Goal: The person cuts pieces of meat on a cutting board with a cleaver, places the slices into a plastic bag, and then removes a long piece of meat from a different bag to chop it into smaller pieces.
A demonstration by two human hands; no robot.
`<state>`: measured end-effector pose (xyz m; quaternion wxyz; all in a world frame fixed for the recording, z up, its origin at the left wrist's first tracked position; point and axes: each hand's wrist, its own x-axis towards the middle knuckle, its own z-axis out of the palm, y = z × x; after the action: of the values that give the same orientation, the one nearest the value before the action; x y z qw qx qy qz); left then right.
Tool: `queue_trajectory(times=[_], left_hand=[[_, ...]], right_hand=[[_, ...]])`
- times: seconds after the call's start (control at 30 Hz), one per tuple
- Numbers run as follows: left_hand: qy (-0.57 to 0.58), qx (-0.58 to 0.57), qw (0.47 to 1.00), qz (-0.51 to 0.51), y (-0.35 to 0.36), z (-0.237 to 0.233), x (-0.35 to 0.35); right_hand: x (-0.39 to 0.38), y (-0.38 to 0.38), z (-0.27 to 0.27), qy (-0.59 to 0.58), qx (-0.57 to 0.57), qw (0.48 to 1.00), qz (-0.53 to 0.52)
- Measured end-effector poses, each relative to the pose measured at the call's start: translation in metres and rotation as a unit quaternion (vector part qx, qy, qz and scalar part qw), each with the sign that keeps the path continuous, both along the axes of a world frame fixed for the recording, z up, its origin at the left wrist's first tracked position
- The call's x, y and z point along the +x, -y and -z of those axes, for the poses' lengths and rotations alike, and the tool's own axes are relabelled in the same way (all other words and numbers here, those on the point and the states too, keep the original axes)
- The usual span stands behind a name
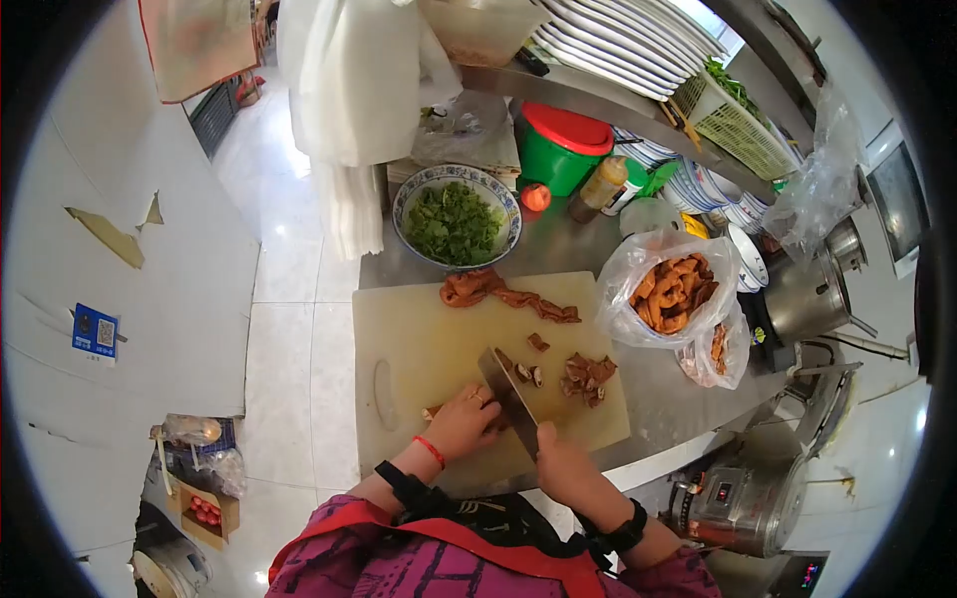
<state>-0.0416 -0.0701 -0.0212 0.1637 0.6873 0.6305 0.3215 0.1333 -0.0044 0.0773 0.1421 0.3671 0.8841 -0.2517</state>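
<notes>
My right hand (570,466) is closed round the handle of a cleaver (510,399), its blade upright on the pale cutting board (399,339). Beside the blade, my left hand (467,421) has its fingers curled over a length of brown braised intestine (431,412), mostly hidden under the hand. Just right of the blade lie a few cut slices (536,377), with a heap of cut pieces (588,377) further right. Along the board's far edge stretches a long uncut braised intestine (508,293).
Behind the board stands a bowl of chopped greens (457,221). To its right are a green tub with a red lid (566,149) and a sauce bottle (598,187). An open plastic bag of brown pieces (674,293) adjoins the board's right side. Stacked plates (628,45) fill the shelf above.
</notes>
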Motion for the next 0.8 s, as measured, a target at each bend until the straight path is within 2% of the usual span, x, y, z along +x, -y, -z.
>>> queue_trajectory(times=[0.1,0.2,0.23,0.3,0.4,0.47,0.6,0.67,0.7,0.77,0.8], left_hand=[[0.012,0.013,1.0,0.015,-0.003,0.007,-0.001],[0.009,-0.013,0.999,0.034,-0.004,0.008,-0.002],[0.004,-0.01,0.999,0.036,-0.001,0.006,-0.003],[0.027,0.029,0.999,-0.012,0.004,0.0,-0.003],[-0.001,-0.023,1.0,-0.002,0.02,-0.011,-0.008],[-0.002,-0.022,1.0,0.005,0.018,-0.007,-0.008],[0.001,0.001,1.0,0.015,0.014,0.004,-0.009],[0.017,0.001,1.0,0.018,0.013,0.007,-0.009],[0.031,0.005,0.999,0.021,0.013,0.008,-0.008],[0.031,0.026,0.999,0.01,0.015,0.012,-0.006],[0.034,0.05,0.998,-0.006,0.014,0.013,-0.007]], right_hand=[[-0.021,-0.004,0.016,-0.044,-0.034,0.998,0.032],[-0.047,-0.011,0.026,-0.066,0.003,0.997,0.042],[-0.047,-0.012,0.032,-0.112,0.021,0.991,0.07],[-0.044,-0.014,0.026,-0.157,0.046,0.982,0.088],[-0.023,0.011,-0.005,-0.099,0.016,0.99,0.104],[-0.017,0.014,-0.019,-0.026,-0.017,0.999,0.038],[-0.021,0.011,0.0,0.005,-0.042,0.999,0.018],[-0.039,0.007,0.022,-0.063,0.018,0.997,0.027],[-0.046,0.002,0.026,-0.062,0.019,0.998,0.024],[-0.06,-0.002,0.028,-0.14,0.008,0.984,0.109],[-0.057,0.0,0.025,-0.143,0.013,0.984,0.108]])
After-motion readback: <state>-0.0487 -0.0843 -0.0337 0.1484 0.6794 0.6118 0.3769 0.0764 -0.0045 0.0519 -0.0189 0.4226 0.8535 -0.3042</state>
